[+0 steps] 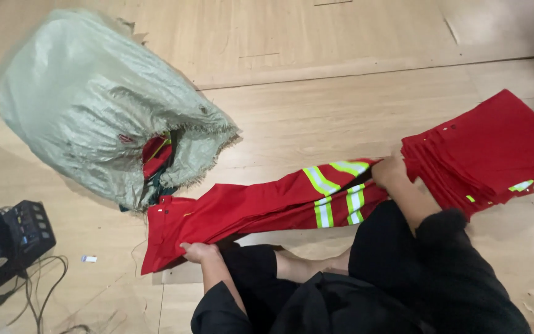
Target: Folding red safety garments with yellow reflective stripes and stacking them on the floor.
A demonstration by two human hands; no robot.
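The red work trousers [261, 207] with yellow and silver reflective bands lie stretched across the wooden floor [316, 105] in front of the seated person, running from about 8 o'clock to 2 o'clock of the frame's centre. The left hand [199, 252] is closed on the garment's lower edge near the waistband end, fingers curled over the cloth; the right hand [389, 173] lies pressed on the leg end, just past the reflective bands, though whether it pinches the fabric or only weighs it down cannot be told. Held at both ends in this way, the garment appears to be kept taut and flat along its length. At 3 o'clock a stack of folded red garments [495, 151] rests with its near edge touching the right hand's side of the trousers. At 10 o'clock a pale green woven sack [88, 99] lies on its side, frayed mouth open toward the trousers, with more red cloth showing inside. A black device [7, 238] with cables sits at 8 o'clock, well apart from the work. Bare floor lies at 12 o'clock beyond the garment.
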